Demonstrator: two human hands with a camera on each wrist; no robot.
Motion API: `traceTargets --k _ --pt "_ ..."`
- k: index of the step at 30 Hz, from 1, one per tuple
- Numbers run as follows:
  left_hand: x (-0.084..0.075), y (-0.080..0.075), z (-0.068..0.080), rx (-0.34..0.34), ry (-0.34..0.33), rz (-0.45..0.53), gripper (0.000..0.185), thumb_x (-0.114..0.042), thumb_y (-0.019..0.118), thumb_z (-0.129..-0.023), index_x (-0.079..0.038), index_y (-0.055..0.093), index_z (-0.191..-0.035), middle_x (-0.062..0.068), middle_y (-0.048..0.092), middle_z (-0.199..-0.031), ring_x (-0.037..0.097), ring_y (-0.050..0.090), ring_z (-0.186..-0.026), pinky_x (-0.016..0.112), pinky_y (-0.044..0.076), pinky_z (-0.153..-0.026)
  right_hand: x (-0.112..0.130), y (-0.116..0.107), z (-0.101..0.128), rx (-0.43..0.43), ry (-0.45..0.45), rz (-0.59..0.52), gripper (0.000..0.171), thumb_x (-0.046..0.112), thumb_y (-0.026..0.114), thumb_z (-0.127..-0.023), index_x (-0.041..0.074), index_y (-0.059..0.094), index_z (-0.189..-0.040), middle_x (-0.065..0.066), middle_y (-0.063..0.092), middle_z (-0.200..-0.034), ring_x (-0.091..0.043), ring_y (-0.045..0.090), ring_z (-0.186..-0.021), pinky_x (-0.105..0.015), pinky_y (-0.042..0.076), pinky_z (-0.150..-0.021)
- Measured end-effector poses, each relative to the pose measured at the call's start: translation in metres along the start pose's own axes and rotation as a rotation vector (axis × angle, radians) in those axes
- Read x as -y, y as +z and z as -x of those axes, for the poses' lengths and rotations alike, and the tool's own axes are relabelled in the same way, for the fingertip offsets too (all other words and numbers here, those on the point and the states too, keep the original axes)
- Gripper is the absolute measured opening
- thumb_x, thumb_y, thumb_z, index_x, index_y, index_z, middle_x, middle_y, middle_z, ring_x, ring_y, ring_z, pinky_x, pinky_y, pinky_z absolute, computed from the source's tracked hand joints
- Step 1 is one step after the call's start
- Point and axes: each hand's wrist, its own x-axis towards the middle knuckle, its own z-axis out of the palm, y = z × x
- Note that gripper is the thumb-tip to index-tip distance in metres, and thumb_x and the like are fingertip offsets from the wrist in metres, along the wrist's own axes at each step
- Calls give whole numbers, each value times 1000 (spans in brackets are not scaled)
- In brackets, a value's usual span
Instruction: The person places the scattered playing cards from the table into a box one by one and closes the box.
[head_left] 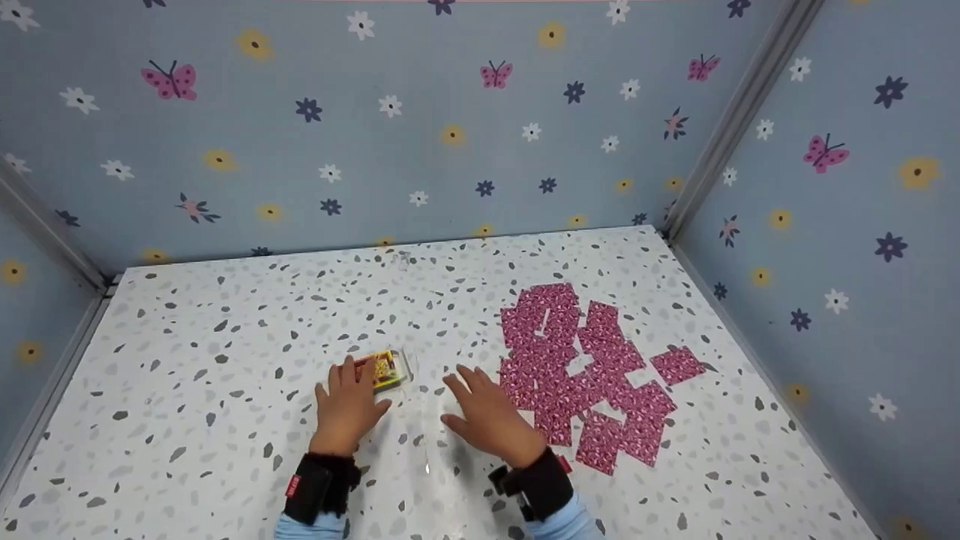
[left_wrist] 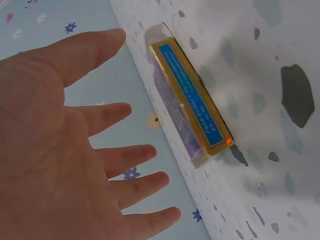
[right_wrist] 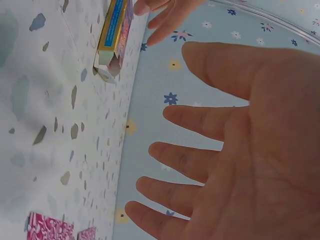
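Note:
A small, flat yellow-and-red box [head_left: 386, 369] lies on the speckled table, its end flap open toward the right. My left hand [head_left: 343, 414] hovers at the box, fingers spread and overlapping its left part in the head view. In the left wrist view the box's blue-and-gold side [left_wrist: 187, 95] shows, apart from the straight fingers. My right hand [head_left: 491, 420] is held over the table between the box and many pink patterned cards [head_left: 551, 367], fingers extended, holding nothing. The right wrist view shows the box's open end [right_wrist: 106, 59] beyond that hand.
The cards overlap in a loose spread on the right, with one card [head_left: 677, 365] off at its right edge. Walls with flowers and butterflies [head_left: 450, 135] enclose the white table [head_left: 225, 337] at the back and sides.

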Motion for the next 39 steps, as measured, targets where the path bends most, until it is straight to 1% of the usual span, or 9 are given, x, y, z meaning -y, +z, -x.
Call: traceTargets --k 4,9,12,16,23,26,31,36,39 --pt "8 4 -11 59 -23 10 74 -25 65 -86 1 27 -144 31 21 -148 52 15 -135 71 16 -103 5 9 -1 35 -6 -16 52 33 56 -92 9 44 -136 -17 38 -145 -38 36 -133 -50 36 -106" --pt "9 10 -20 102 -20 -19 71 -25 63 -88 1 28 -144 28 29 -146 48 24 -134 68 19 -105 9 11 2 63 10 -78 52 32 55 -93 9 43 -137 -17 36 -146 -35 33 -135 -50 34 -108" --pt "7 14 -22 76 -8 -37 69 -23 66 -86 0 32 -142 28 37 -140 45 33 -130 65 23 -105 10 10 4 54 14 -99 54 32 55 -93 8 40 -139 -18 35 -146 -34 33 -135 -50 33 -108" --pt "4 19 -22 -4 24 -55 67 -16 72 -79 -1 41 -137 26 47 -128 43 42 -120 61 30 -100 11 9 4 42 15 -103 57 32 56 -93 7 37 -140 -18 35 -146 -34 35 -134 -49 34 -107" --pt "1 22 -17 -63 53 -95 57 -16 74 -74 5 53 -123 24 50 -108 40 47 -105 58 34 -91 9 9 2 10 -8 -87 55 31 56 -92 6 40 -139 -19 38 -144 -35 37 -133 -48 34 -108" --pt "-3 23 -10 -90 88 -57 59 -23 79 -70 5 55 -116 22 50 -101 38 48 -97 54 36 -88 7 10 2 -56 -2 -109 50 27 56 -92 3 44 -135 -20 44 -138 -34 44 -128 -46 38 -105" --pt "-20 28 2 -153 191 69 65 -27 82 -66 3 56 -117 15 50 -95 29 50 -83 44 42 -76 3 9 3 -175 22 -283 39 14 56 -92 -4 50 -126 -21 54 -125 -33 54 -114 -42 45 -97" --pt "-37 29 13 -183 314 181 61 -19 82 -68 -1 54 -119 13 50 -101 25 53 -86 41 48 -77 -1 4 3 -194 41 -463 41 14 55 -93 -4 47 -129 -22 54 -126 -34 57 -110 -43 49 -91" --pt "-45 27 18 -152 320 255 63 -18 80 -70 -3 51 -124 12 49 -107 23 54 -92 40 49 -82 -4 0 4 -188 72 -570 45 14 55 -93 -1 42 -134 -22 53 -128 -33 58 -108 -39 52 -86"
